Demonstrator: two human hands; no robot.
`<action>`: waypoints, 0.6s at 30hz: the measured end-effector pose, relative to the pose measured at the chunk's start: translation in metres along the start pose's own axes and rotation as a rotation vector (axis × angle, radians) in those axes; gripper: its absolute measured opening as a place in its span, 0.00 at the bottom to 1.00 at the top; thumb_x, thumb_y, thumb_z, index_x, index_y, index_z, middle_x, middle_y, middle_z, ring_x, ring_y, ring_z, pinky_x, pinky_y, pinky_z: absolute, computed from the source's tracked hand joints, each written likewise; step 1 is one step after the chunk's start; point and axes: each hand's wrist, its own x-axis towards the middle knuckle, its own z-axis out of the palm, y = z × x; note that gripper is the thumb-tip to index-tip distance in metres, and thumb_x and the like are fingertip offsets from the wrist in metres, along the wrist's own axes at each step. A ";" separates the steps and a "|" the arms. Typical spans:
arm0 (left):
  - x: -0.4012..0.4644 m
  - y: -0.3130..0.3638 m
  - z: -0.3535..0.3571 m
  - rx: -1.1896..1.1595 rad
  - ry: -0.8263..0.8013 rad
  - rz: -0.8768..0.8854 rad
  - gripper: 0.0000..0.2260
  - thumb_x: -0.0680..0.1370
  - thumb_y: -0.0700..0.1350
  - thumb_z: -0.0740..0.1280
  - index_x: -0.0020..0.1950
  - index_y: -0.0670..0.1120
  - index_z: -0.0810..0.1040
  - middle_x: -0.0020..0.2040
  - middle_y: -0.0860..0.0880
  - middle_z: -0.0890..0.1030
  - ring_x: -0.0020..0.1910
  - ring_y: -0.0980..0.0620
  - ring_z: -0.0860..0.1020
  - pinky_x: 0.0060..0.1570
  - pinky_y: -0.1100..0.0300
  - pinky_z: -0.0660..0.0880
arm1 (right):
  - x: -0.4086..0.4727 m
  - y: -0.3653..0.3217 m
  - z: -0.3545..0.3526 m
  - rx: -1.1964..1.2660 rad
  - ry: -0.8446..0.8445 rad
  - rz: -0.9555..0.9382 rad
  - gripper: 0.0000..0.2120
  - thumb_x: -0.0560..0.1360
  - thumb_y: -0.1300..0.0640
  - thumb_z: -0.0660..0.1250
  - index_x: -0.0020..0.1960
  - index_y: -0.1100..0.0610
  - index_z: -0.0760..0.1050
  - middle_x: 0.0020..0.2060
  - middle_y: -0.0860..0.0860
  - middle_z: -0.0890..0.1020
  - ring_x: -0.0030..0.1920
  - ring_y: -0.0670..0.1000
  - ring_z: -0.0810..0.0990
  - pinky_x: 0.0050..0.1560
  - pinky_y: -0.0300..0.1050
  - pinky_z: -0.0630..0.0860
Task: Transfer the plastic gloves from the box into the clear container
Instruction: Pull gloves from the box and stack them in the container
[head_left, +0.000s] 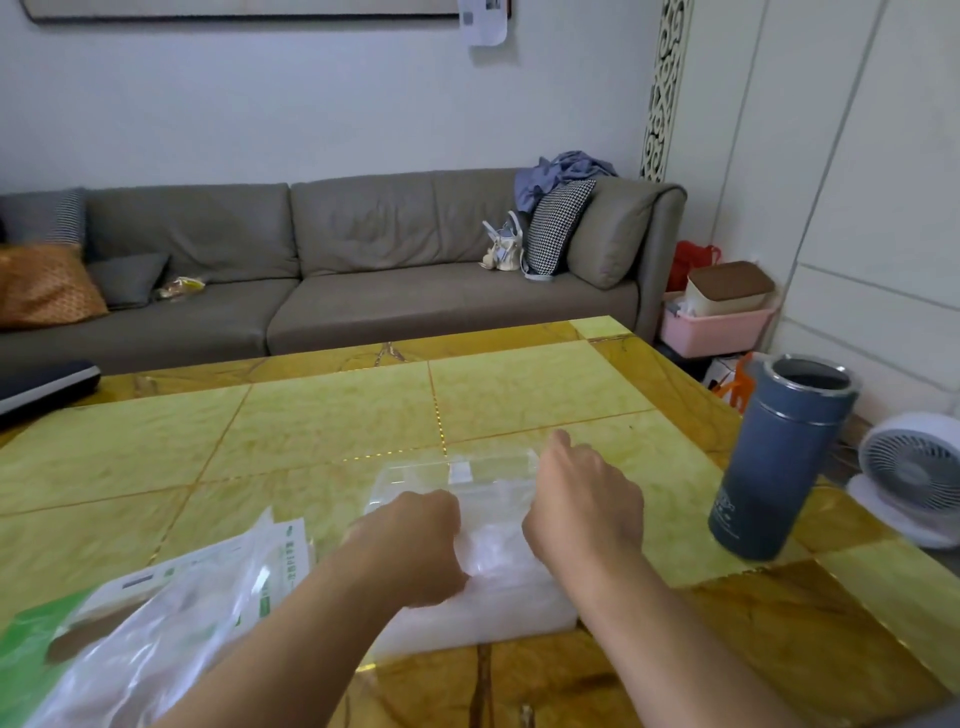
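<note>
Two hands, left hand (415, 545) and right hand (582, 499), clamp one glove stack (498, 587) beside one clear container (467, 475), one flask (779, 457) at the counter's (311, 415) right edge.

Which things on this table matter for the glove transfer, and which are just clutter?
Job:
stack of plastic gloves
clear container
glove box
left hand
right hand

Lying about:
blue flask
loose plastic bag
black pad at the table's left edge
</note>
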 end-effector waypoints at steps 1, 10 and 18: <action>0.000 0.001 0.002 0.002 0.002 -0.001 0.17 0.75 0.52 0.70 0.63 0.54 0.73 0.50 0.54 0.78 0.45 0.52 0.82 0.46 0.56 0.79 | -0.002 -0.003 -0.003 0.005 0.018 -0.063 0.19 0.77 0.65 0.71 0.65 0.55 0.71 0.55 0.53 0.80 0.51 0.55 0.83 0.42 0.47 0.77; 0.001 -0.005 0.002 -0.089 -0.046 0.033 0.24 0.74 0.56 0.72 0.68 0.56 0.71 0.59 0.54 0.78 0.48 0.53 0.78 0.47 0.58 0.77 | -0.012 -0.017 0.004 -0.033 -0.367 -0.309 0.15 0.78 0.53 0.69 0.63 0.52 0.81 0.61 0.52 0.82 0.58 0.58 0.82 0.54 0.51 0.81; -0.005 -0.001 0.006 0.096 0.076 -0.119 0.09 0.78 0.44 0.68 0.50 0.47 0.68 0.39 0.52 0.70 0.32 0.54 0.69 0.27 0.62 0.62 | 0.004 -0.025 0.014 -0.164 -0.479 -0.209 0.23 0.74 0.56 0.71 0.68 0.44 0.79 0.63 0.48 0.81 0.62 0.54 0.82 0.47 0.45 0.71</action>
